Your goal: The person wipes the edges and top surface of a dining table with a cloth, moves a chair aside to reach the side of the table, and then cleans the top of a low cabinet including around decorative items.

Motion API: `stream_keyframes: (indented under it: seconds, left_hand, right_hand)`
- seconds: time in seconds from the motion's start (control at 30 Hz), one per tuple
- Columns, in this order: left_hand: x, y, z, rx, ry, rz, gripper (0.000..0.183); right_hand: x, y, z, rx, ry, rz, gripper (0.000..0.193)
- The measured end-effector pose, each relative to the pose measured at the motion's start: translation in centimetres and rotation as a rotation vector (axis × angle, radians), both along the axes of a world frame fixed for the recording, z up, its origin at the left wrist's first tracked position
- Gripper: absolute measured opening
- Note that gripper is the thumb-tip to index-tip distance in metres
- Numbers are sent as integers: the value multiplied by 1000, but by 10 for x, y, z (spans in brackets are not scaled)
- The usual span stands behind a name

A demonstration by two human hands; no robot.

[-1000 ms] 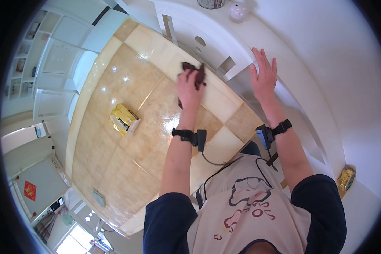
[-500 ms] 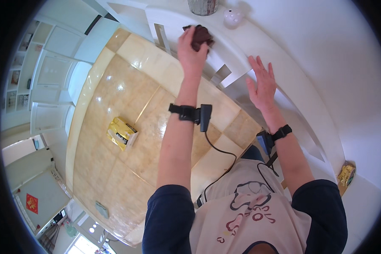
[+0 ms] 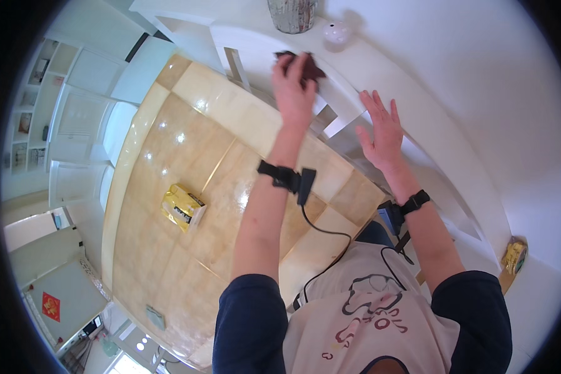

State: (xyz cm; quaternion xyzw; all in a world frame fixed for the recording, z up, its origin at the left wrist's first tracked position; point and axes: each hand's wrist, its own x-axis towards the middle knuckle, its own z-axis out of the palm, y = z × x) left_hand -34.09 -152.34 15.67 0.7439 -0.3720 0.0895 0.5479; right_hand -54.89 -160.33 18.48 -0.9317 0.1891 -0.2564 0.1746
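My left hand presses a crumpled dark maroon cloth against the white ledge near its outer edge. Fingers curl over the cloth, and part of it pokes out to the right of them. Farther right, my right hand is open with fingers spread, close to the inner edge of the same ledge. Nothing is held in it; whether its fingertips touch the ledge is hard to tell. Black straps with small boxes sit on both wrists.
Beyond the cloth, a ribbed grey pot and a small pale pink round ornament stand on the ledge. A yellow packet and a folded grey-green cloth lie on the tan tiled surface. Another yellow packet is at far right. Cables hang from my wrists.
My left hand has slid a little right and nearer along the ledge with the maroon cloth. My right hand has barely shifted. The whole view has moved slightly.
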Motion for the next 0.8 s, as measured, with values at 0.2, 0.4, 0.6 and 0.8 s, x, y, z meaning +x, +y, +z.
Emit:
stream_keyframes:
  seconds: [0.2, 0.4, 0.6, 0.8]
  left_hand:
    - [59, -9, 11, 108, -74, 186, 54]
    - [-40, 7, -1, 35, 13, -73, 66]
    - [-6, 61, -16, 216, -10, -127, 57]
    - [80, 139, -97, 609, -296, 285, 54]
  right_hand:
    - [2, 2, 5, 9, 6, -8, 66]
    - [-2, 2, 4, -39, 18, -21, 67]
    - [-3, -2, 6, -14, 40, 2, 66]
    - [0, 3, 10, -9, 11, 14, 65]
